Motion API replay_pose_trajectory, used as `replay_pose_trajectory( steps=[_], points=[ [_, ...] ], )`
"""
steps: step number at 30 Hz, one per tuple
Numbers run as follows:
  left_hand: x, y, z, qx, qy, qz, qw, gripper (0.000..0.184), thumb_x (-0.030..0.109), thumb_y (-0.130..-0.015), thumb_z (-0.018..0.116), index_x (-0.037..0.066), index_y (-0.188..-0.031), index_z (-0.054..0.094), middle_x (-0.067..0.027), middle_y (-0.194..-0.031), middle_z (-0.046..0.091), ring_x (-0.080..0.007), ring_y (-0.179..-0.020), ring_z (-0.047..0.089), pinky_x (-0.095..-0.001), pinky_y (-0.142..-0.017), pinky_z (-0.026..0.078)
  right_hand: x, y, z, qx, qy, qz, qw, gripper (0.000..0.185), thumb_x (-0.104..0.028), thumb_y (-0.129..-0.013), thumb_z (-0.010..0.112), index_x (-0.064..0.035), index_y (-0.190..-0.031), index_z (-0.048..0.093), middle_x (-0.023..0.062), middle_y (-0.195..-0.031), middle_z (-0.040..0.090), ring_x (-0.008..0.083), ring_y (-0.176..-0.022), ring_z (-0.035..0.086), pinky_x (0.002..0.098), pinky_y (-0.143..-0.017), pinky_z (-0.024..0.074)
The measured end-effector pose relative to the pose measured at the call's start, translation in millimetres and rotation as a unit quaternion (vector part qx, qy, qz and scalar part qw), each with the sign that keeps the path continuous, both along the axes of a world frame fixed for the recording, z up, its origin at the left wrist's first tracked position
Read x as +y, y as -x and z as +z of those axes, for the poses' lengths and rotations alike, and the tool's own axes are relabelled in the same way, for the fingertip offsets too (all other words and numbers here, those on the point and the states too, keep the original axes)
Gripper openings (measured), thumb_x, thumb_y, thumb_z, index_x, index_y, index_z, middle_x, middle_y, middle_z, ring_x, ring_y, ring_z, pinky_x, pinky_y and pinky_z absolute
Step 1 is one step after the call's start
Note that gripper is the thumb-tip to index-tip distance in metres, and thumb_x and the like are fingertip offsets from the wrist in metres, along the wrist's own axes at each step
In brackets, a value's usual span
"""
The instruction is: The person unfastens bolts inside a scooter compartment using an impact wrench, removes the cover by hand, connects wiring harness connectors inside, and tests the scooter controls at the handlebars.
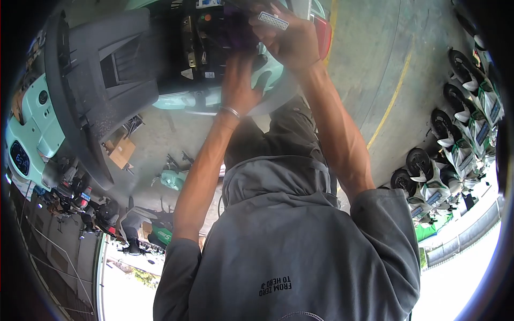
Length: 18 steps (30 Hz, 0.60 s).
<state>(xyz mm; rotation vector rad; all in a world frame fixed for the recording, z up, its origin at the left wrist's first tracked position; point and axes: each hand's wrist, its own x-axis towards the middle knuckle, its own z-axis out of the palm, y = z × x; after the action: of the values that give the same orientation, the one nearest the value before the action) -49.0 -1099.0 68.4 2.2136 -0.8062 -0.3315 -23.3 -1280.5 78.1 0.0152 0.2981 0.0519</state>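
Observation:
My right hand [297, 45] is closed on a white multi-pin connector [273, 20] with rows of small holes, at the rear of a mint-green scooter [179, 100]. The red tail light [322, 37] is just beside that hand. Lower and to the left, my left hand [241, 85], with a band at the wrist, reaches into the scooter's dark open compartment [206, 56]. Its fingers stretch forward with the thumb apart; shadow and blur hide the fingertips. Metal latch parts [188, 48] and small labels show inside the compartment.
A large dark-grey seat or panel [107, 59] stands at the left. Beyond it are another mint-green scooter front [40, 117] and a cardboard box [122, 151]. Several parked motorbikes [444, 128] line the right side. Yellow lines [393, 101] mark the floor.

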Motion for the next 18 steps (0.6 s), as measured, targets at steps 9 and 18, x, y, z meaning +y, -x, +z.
replay_pose_trajectory(
  steps=[9, 18],
  points=[
    [2.8, -13.9, 29.9, 0.001, 0.023, 0.093, 0.995, 0.049, 0.028, -0.085, 0.074, 0.002, -0.123, 0.057, -0.0157, -0.117, 0.057, -0.0328, -0.111, 0.054, -0.0415, -0.096, 0.044, 0.7, 0.5, -0.1, -0.023, 0.012, -0.002, 1.0, 0.062, -0.006, -0.085, 0.068, -0.0019, -0.141, 0.041, 0.012, -0.113, 0.061, 0.0219, -0.084, 0.061, 0.0288, -0.065, 0.0506],
    [-17.2, -57.1, 91.9, 0.412, 0.176, 0.255, 0.857, 0.036, 0.032, -0.095, 0.064, 0.0, -0.111, 0.062, -0.0064, -0.095, 0.065, -0.0163, -0.079, 0.064, -0.0277, -0.067, 0.052, 9.2, 0.3, 9.6, 0.022, 0.214, 0.023, 0.976, 0.054, 0.001, -0.089, 0.065, -0.001, -0.138, 0.045, 0.0068, -0.112, 0.061, 0.0168, -0.092, 0.062, 0.029, -0.077, 0.0516]
  ],
)
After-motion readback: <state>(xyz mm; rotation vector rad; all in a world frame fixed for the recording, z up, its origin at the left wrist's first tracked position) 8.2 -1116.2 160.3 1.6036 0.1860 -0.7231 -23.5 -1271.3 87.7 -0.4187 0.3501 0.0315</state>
